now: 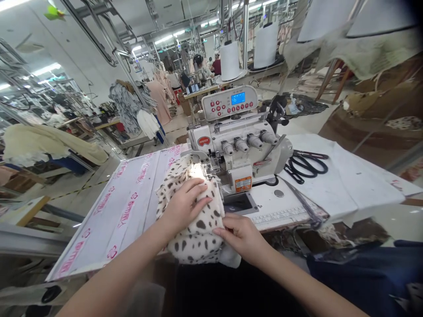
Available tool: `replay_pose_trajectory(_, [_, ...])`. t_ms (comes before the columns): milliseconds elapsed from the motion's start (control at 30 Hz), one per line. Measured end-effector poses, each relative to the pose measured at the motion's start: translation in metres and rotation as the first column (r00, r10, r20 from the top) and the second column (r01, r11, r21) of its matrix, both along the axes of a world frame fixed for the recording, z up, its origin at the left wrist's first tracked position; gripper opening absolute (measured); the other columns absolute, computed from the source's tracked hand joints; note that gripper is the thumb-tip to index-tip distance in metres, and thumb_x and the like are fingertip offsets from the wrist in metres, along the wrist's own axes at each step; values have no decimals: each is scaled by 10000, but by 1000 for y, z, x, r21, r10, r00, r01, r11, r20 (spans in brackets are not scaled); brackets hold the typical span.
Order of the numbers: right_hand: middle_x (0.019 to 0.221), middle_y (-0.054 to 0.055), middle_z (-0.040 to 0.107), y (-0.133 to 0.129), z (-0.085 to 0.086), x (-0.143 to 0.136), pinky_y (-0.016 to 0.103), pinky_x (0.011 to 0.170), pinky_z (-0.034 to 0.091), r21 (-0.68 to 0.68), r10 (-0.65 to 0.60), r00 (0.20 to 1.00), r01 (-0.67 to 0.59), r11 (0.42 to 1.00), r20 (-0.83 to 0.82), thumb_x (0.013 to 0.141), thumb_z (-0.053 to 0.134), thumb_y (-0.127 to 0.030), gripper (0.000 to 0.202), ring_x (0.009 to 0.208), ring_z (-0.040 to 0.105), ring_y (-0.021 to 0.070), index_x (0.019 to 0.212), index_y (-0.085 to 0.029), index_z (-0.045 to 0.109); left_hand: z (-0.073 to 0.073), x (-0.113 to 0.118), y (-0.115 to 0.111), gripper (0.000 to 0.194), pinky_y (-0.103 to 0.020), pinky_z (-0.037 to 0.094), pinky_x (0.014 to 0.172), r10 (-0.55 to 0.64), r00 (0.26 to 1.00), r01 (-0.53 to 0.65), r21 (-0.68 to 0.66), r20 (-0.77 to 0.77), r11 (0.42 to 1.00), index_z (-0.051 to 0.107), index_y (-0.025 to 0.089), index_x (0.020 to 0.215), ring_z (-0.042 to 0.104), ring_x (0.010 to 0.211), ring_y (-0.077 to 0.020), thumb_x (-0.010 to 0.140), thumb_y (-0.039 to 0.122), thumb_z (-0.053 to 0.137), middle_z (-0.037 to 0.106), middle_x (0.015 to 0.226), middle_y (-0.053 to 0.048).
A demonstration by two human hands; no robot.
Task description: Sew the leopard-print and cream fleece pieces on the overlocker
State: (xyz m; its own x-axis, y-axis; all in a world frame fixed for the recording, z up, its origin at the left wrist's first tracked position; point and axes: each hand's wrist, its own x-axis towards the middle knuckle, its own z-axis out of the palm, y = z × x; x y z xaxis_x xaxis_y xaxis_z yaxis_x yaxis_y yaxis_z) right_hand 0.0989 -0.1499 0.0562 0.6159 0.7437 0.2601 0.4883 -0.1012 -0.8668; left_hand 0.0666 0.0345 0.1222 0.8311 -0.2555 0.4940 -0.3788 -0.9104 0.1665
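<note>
White fleecy fabric with dark spots (200, 224) lies on the table and reaches under the lit presser foot of a white sewing machine (211, 141). My left hand (187, 204) rests on top of the fabric just in front of the foot, fingers apart and pressing flat. On the right edge of the cloth, my right hand (239, 233) pinches the fabric between thumb and fingers. The lower part of the fabric bunches over the table's front edge. A control panel (229, 103) with a lit blue display tops the machine.
Black scissors (306, 166) lie right of the machine on white sheeting (350, 176). Thread cones (230, 61) stand behind. A ruler strip (274, 215) runs along the front edge. Printed covering (128, 198) spreads left. People sit at far tables.
</note>
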Motion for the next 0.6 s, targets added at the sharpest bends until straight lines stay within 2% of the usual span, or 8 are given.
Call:
replay_pose_trajectory(400, [585, -30, 396, 5, 4, 9, 221, 524, 314, -9, -41, 999, 41, 999, 10, 835, 503, -290, 389, 581, 446, 113, 514, -177, 314, 14, 18, 13, 207, -342, 452, 828, -8, 988, 4, -30, -155, 1000, 542, 172, 958, 486, 976, -184, 832, 330, 499, 486, 1054, -80])
replay_pose_trajectory(533, [599, -32, 392, 7, 8, 12, 215, 523, 323, -7, -63, 998, 63, 998, 12, 832, 508, -278, 388, 578, 448, 108, 514, -176, 310, 15, 21, 15, 222, -339, 449, 841, -10, 989, 6, -27, -145, 1000, 545, 166, 933, 488, 977, -183, 822, 356, 511, 492, 1038, -81])
replay_pose_trajectory(600, [602, -34, 388, 6, 8, 11, 215, 534, 327, -2, -76, 997, 76, 997, 24, 835, 505, -277, 379, 584, 447, 107, 523, -178, 313, 13, 18, 13, 226, -338, 450, 851, 26, 992, -28, -11, -119, 1000, 535, 163, 958, 491, 994, -183, 830, 346, 499, 499, 1065, -82])
